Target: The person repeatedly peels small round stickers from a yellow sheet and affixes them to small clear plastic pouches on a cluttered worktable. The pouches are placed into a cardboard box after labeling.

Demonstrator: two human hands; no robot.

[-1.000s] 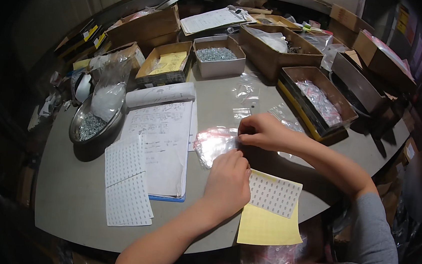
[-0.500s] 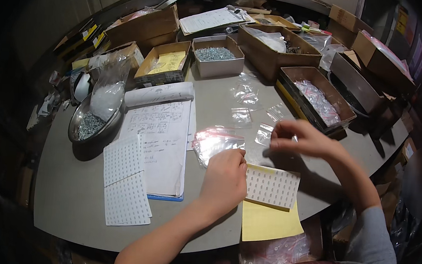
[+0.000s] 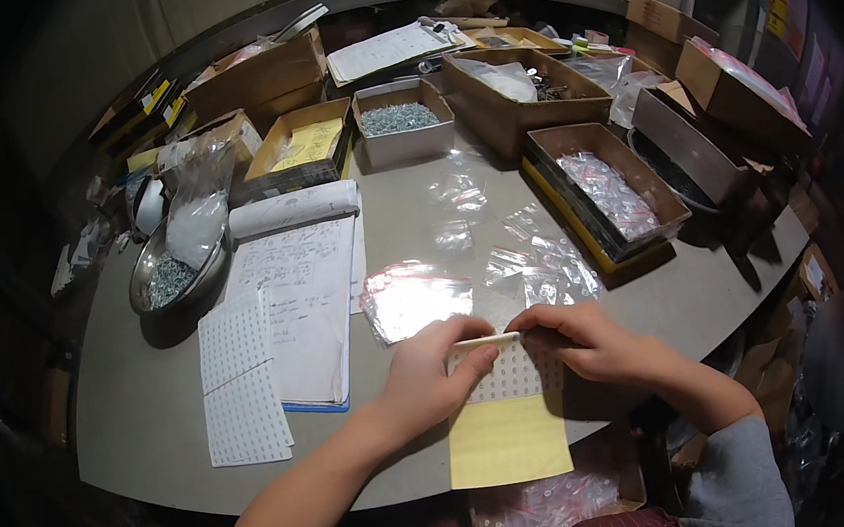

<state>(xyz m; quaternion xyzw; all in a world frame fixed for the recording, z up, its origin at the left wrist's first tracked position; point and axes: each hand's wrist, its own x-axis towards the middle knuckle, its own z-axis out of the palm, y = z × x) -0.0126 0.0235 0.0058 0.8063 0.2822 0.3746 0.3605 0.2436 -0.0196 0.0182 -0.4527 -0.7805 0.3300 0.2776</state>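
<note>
A white sticker sheet (image 3: 516, 374) printed with rows of small marks lies in front of me, on yellow backing paper (image 3: 511, 450). Its far edge is bent up. My left hand (image 3: 430, 373) grips that edge, thumb on the near side and fingers behind. At the same edge my right hand (image 3: 581, 340) is closed, its fingertips pinched on the sheet; whether a single sticker is between them is too small to see. Just beyond my left hand is a shiny pile of clear zip bags (image 3: 409, 301). More small zip bags (image 3: 540, 264) are scattered past my right hand.
An open notepad (image 3: 309, 354) and more sticker sheets (image 3: 240, 398) lie at left, beside a metal bowl (image 3: 171, 287) of small screws. Along the back stand cardboard boxes, a white box of screws (image 3: 399, 121) and a box of filled bags (image 3: 614, 195). Another bag-filled box (image 3: 546, 510) sits below the table edge.
My right hand has come back from a small zip bag to the sticker sheet. My left hand now bends up the sheet's far edge. The whole view has shifted slightly.
</note>
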